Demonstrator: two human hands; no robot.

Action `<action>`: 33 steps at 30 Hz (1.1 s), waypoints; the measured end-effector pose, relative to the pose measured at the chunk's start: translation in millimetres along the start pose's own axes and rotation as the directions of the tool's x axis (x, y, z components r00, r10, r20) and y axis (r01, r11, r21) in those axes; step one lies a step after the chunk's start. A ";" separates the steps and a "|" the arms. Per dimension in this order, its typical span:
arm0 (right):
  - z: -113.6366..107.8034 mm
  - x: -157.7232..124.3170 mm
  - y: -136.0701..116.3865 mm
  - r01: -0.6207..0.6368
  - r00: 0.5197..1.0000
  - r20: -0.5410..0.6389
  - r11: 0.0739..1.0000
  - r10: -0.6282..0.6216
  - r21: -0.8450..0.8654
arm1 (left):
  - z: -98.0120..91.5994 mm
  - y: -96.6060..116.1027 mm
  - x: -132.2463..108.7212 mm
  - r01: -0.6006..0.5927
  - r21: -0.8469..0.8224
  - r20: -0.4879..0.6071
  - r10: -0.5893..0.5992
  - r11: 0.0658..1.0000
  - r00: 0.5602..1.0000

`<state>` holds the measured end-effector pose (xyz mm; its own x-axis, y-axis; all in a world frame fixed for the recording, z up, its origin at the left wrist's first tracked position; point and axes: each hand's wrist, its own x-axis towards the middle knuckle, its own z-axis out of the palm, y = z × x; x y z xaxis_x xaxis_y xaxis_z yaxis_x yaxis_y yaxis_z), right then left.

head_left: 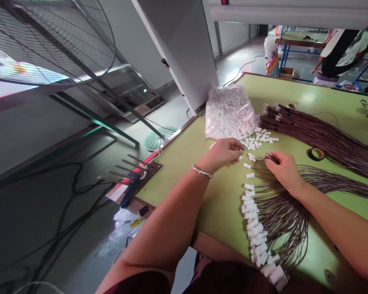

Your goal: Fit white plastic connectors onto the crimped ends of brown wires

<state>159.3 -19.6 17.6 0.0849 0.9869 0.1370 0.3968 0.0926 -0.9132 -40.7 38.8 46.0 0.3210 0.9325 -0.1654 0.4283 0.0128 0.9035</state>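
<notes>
My left hand [227, 153], a bracelet on its wrist, is over the table with its fingers curled in. A small white piece shows at its fingertips; whether they grip it I cannot tell. My right hand [280, 169] is closed around a bunch of thin brown wires [271, 157] with bare silvery tips. Between the hands lies a white plastic connector [251, 157] with a wire at it. Below, a row of white connectors [254, 226] runs toward the table's near edge, with brown wires [286, 220] fanning out from them. Loose white connectors [253, 143] are scattered beyond my hands.
A clear plastic bag [230, 112] full of white connectors sits at the back. Thick brown wire bundles [322, 134] and a black tape roll [316, 154] lie right on the green table [178, 171]. Metal prongs [127, 169] stick out at its left edge; a fan [49, 41] stands beyond.
</notes>
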 end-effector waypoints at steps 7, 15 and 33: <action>-3.5 -4.1 -1.7 0.038 0.994 -0.105 0.999 -0.041 -0.037 | 23.5 -1.0 1.8 0.189 -0.589 0.188 -0.094 0.786 0.978; -2.6 -4.8 -1.0 0.047 0.995 -0.086 0.997 -0.052 -0.058 | 27.5 -5.5 2.5 0.171 -0.618 0.207 -0.050 0.767 0.977; -2.8 -1.0 1.5 -0.037 0.999 0.012 0.999 0.037 0.018 | 48.0 -3.0 -5.0 -0.216 -0.185 0.020 0.223 0.959 0.975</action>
<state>162.4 -20.8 17.2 0.0886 0.9912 0.0987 0.3768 0.0584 -0.9244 -3.1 16.8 25.2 0.4256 0.9043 0.0328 0.1853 -0.1225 0.9750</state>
